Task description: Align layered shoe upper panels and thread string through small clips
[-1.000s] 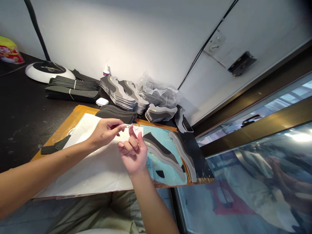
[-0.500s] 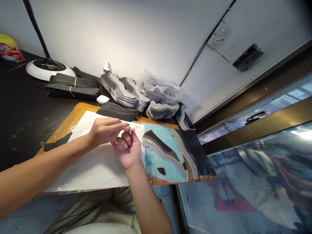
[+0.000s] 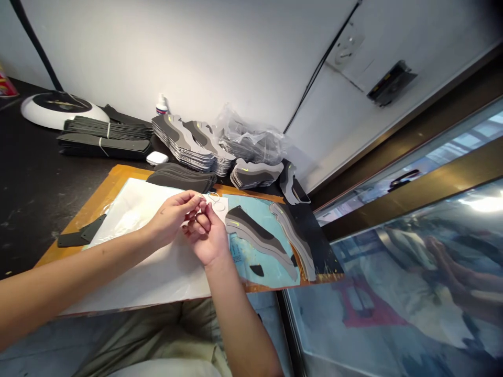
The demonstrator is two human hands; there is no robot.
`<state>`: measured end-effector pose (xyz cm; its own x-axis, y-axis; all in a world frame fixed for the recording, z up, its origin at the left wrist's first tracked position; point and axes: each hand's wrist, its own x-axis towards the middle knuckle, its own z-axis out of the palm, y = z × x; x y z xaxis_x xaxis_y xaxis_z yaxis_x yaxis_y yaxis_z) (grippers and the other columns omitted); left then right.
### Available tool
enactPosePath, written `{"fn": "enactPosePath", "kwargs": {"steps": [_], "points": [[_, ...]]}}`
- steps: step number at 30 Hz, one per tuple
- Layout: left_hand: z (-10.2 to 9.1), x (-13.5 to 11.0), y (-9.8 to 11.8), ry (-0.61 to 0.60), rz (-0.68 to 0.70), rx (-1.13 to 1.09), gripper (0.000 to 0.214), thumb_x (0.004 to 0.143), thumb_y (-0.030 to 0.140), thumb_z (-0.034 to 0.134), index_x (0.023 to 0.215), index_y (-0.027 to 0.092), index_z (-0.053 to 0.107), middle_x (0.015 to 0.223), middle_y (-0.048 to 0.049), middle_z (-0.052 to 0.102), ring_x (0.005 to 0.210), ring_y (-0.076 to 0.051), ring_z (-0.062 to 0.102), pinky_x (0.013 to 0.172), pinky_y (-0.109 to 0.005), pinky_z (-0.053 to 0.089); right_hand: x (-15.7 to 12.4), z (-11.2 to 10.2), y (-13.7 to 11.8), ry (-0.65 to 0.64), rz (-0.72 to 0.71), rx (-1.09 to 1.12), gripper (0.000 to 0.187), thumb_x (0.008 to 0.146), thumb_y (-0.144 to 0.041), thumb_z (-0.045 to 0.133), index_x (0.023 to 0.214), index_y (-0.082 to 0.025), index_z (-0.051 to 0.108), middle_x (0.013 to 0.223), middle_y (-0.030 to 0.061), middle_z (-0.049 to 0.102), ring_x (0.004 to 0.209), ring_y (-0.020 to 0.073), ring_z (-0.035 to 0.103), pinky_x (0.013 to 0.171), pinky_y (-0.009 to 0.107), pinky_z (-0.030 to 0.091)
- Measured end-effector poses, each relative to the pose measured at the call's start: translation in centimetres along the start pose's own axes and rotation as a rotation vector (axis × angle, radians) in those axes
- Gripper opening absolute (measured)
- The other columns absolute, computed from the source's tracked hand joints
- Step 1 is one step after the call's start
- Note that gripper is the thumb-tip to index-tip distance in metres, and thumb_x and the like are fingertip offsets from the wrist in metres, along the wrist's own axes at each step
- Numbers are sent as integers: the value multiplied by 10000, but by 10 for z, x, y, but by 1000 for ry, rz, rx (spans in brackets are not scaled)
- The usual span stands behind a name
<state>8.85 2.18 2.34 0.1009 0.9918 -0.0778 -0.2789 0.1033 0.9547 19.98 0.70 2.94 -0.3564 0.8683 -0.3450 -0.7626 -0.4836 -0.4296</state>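
Note:
My left hand [image 3: 171, 217] and my right hand [image 3: 206, 234] meet above a white sheet [image 3: 137, 277], fingertips close together. Between them runs a thin pale thread [image 3: 214, 199], curling into small loops beyond my fingers. My left thumb and forefinger pinch it. My right fingers curl up against it, though the exact grip is partly hidden. To the right of my right hand, layered grey shoe-shaped cutouts [image 3: 259, 238] lie on a pale blue sheet [image 3: 251, 220]. A small black piece [image 3: 257, 270] lies below them.
An orange board [image 3: 126, 180] carries the sheets on a dark bench [image 3: 31, 183]. Stacks of grey cutouts [image 3: 183, 144], black strip bundles [image 3: 104, 139], a plastic bag [image 3: 251, 141] and a white round device [image 3: 58, 110] stand behind. A glass panel [image 3: 393, 277] lies to the right.
My hands have come closer together around the thread, and my right hand sits slightly further up the sheet. The whole view has shifted, with the bench objects appearing further left.

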Motion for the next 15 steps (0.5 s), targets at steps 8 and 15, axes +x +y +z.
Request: {"fn": "enactPosePath", "kwargs": {"steps": [8,15], "points": [[7,-1,-4,33,-188,-214,275,803,362,730,778,199,510,592,39,502,411,-101,480,379,-216,371,5,10,12,272,-90,-69,310,968,-313,597,681,-197,578,422,-133,267,403,51,132,458,163,240],[4,-2,-7,117,99,49,280,890,453,611,804,203,520,634,33,509,488,-106,456,438,-212,366,8,11,23,366,-186,-103,254,873,-333,692,671,-209,603,448,-128,249,444,64,158,488,193,251]]}}
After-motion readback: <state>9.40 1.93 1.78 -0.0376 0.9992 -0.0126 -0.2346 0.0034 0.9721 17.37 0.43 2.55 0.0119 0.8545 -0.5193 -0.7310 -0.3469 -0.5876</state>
